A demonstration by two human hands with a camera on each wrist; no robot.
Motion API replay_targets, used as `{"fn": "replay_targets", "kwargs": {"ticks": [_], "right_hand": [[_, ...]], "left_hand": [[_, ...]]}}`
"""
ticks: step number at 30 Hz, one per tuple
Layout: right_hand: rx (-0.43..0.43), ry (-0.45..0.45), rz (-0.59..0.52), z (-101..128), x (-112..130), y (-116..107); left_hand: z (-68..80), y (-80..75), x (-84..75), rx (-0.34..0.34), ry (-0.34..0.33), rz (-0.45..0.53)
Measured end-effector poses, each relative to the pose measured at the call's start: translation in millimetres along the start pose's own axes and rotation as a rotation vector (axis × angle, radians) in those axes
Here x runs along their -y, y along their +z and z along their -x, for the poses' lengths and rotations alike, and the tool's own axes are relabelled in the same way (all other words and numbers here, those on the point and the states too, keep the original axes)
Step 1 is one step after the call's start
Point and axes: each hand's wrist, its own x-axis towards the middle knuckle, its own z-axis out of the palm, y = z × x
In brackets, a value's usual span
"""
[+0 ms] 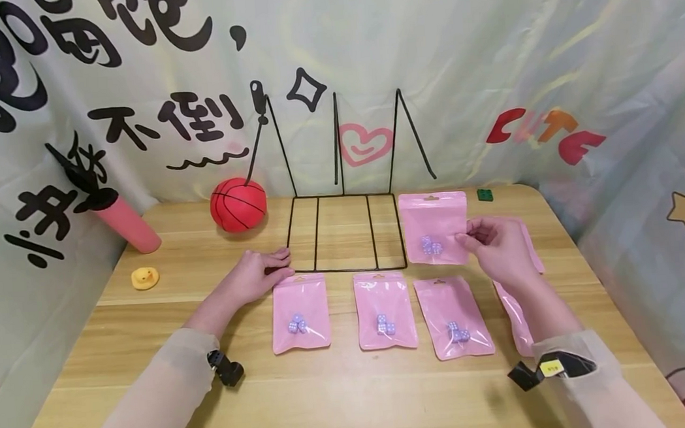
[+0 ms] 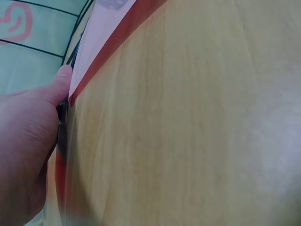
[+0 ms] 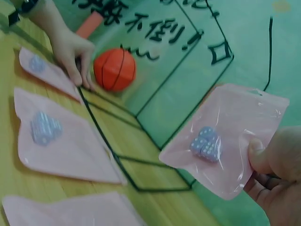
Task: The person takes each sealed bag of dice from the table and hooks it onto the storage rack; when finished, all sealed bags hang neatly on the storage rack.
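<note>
My right hand [image 1: 500, 250] pinches the side edge of a pink zip bag [image 1: 433, 212] between thumb and fingers, above the table. Purple dice [image 3: 207, 143] with white dots show through its front in the right wrist view. At the near left corner of a black wire rack [image 1: 352, 270], my left hand [image 1: 258, 276] grips the frame with thumb and fingertips. Just in front of the rack lie more pink bags with dice: a left one [image 1: 299, 295], a middle one [image 1: 385, 296] and a right one [image 1: 444, 296]. My right forearm partly hides further pink plastic [image 1: 516, 321].
Upright wire prongs [image 1: 338, 142] rise at the back of the rack. Left of it sits a red toy basketball [image 1: 238, 204]. A pink cylinder [image 1: 128, 224] with a black top and a yellow duck [image 1: 145, 278] stand farther left. A small green block [image 1: 485, 195] lies near the back edge.
</note>
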Motion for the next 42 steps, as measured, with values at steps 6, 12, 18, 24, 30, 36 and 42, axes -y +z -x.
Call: {"fn": "replay_targets", "kwargs": {"ticks": [6,12,18,24,30,36,42], "right_hand": [[-0.031,-0.147,-0.114,12,20,2],[-0.068,-0.206,-0.209,20,40,3],[-0.078,-0.193,-0.331,17,52,3],[-0.072,-0.181,-0.288,7,54,2],[-0.067,-0.155,-0.237,-3,50,2],[-0.074,-0.15,-0.264,-16,48,6],[-0.069,-0.139,-0.314,-28,50,9]], "left_hand": [[-0.3,0.0,0.1,0.005,-0.01,0.011],[-1.0,0.0,0.7,0.008,-0.006,-0.006],[-0.7,-0.7,0.6,0.008,-0.006,-0.015],[0.6,0.0,0.6,-0.003,-0.015,-0.017],[-0.5,1.7,0.6,-0.01,-0.012,-0.013],[-0.9,2.5,0.9,-0.016,-0.011,-0.006],[-1.0,2.8,2.3,-0.013,-0.022,-0.001]]}}
